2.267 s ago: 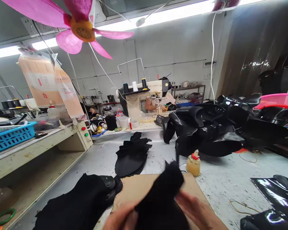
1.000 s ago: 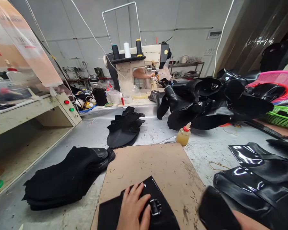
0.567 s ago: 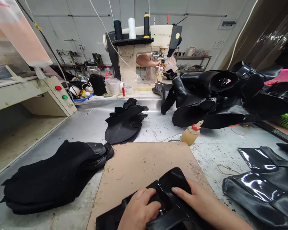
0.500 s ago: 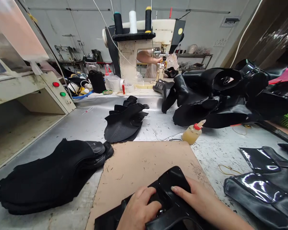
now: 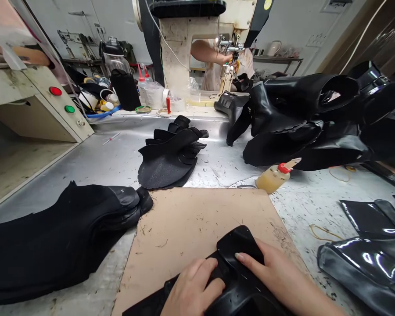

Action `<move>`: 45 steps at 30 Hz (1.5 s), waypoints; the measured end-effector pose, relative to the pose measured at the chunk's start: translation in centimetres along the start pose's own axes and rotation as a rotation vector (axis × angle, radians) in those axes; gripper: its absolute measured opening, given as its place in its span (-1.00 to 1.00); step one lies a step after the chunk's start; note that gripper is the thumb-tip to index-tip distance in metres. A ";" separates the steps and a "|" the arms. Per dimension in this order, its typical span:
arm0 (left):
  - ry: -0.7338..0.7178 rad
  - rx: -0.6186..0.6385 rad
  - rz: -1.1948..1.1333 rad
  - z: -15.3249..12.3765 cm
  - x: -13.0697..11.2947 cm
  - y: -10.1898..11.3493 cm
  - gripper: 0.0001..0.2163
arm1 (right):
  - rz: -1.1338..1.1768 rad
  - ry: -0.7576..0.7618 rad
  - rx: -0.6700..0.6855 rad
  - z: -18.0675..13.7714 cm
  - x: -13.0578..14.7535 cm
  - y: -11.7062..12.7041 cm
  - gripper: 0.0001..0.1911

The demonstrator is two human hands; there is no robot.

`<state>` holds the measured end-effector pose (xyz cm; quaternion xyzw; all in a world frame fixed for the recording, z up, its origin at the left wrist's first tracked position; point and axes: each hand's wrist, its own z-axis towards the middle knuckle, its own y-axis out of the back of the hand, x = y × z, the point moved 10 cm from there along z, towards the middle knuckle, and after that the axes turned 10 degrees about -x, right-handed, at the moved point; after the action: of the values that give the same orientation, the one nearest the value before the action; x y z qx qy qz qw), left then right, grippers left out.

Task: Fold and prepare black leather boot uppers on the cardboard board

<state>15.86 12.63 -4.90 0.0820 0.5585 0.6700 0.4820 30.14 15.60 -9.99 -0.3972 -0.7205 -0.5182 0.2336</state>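
A glossy black leather piece (image 5: 238, 245) lies on a brown cardboard mat (image 5: 191, 219) at the near edge of the metal table. My left hand (image 5: 192, 287) presses flat on its left part, fingers stretched forward. My right hand (image 5: 276, 276) rests on its right side, fingers flat against the shiny tab. A matte black piece (image 5: 145, 307) lies under the glossy one.
A stack of matte black cut pieces (image 5: 59, 237) lies left of the mat, a smaller stack (image 5: 169, 153) beyond it. A glue bottle (image 5: 276, 175) lies tipped at the right, behind it a heap of glossy boot uppers (image 5: 309, 123). More shiny pieces (image 5: 368, 254) lie far right. Another person works at a sewing machine (image 5: 191, 39).
My right hand brought a glossy piece from the right and laid it on the matte piece under my left hand. The view has since tilted down and moved closer.
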 end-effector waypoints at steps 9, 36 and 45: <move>0.020 -0.035 -0.090 -0.8 1.0 -1.2 -0.83 | -0.061 -0.014 -0.027 0.0 -0.4 0.0 -0.70; 0.004 0.256 -0.049 1.6 0.9 -1.9 -0.37 | -0.381 0.108 0.147 0.5 2.1 -0.4 -0.69; -0.079 0.416 0.122 1.7 -0.3 -2.9 -0.41 | -0.274 0.164 0.247 0.4 2.1 0.6 -0.61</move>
<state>18.74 13.27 -6.51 0.2396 0.6594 0.5645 0.4349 29.43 16.74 -8.21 -0.2202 -0.8045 -0.4833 0.2659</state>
